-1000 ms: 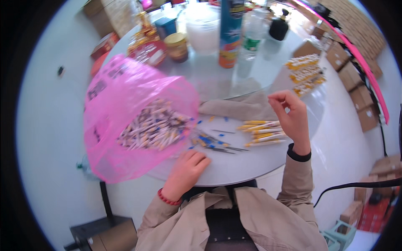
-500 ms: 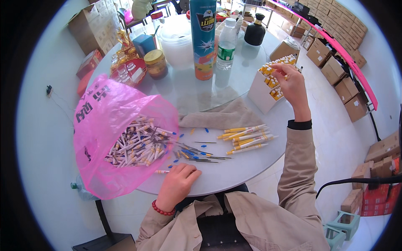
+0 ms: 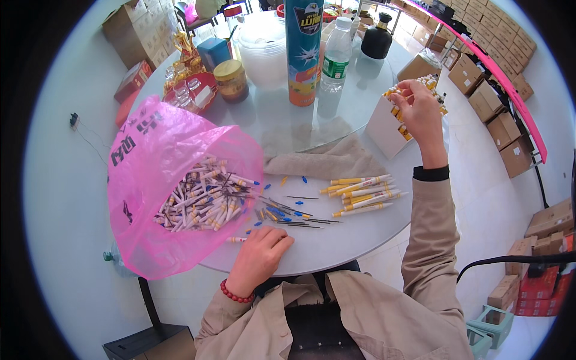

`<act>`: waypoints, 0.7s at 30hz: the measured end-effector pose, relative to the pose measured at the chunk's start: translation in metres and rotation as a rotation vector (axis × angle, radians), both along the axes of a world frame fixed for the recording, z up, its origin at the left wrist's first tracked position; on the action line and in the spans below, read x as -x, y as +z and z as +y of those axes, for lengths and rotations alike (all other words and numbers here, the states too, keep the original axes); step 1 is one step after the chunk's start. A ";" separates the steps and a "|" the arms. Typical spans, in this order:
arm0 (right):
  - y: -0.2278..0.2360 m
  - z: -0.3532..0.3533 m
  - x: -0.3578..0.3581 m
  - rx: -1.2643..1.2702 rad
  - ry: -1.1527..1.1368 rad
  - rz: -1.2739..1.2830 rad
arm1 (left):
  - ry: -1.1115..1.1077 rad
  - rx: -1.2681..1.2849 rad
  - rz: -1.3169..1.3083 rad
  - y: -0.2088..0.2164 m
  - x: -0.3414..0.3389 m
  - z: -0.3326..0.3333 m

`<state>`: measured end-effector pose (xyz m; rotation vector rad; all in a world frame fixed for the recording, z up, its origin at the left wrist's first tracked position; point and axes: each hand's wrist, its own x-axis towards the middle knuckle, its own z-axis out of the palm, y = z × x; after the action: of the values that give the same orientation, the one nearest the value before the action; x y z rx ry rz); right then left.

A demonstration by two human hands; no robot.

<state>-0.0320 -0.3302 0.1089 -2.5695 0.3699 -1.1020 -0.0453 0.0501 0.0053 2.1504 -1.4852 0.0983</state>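
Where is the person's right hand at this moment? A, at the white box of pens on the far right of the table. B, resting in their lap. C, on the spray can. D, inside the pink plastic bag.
A: the right hand is raised at the white box of pens, fingers over the pens standing in it.

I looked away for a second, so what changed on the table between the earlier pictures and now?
The right hand moved from above the yellow pens away to the white box of pens at the far right, fingers now at its top. The left hand stayed resting near the table edge; the pink bag and pen pile stayed put.
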 end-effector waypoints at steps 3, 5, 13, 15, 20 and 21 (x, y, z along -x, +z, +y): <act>0.010 0.023 0.020 0.012 0.132 0.011 | 0.025 0.022 0.001 0.001 -0.001 -0.001; 0.007 0.054 0.032 -0.125 0.400 0.134 | 0.041 0.033 -0.022 0.002 -0.001 -0.001; -0.039 0.178 0.014 0.071 1.029 0.379 | 0.524 -0.043 -0.181 0.026 -0.003 0.029; -0.049 0.205 -0.006 0.160 1.062 0.366 | 0.656 -0.117 -0.173 0.033 0.001 0.039; -0.078 0.261 -0.054 0.379 1.096 0.341 | 0.749 -0.253 -0.101 0.038 0.004 0.060; -0.085 0.269 -0.061 0.415 1.102 0.343 | 0.739 -0.260 -0.101 0.038 0.004 0.062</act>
<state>0.0291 -0.0609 0.0243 -2.5957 -1.1847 -0.3282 -0.0490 0.1122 0.0428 2.8421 -0.7029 0.2857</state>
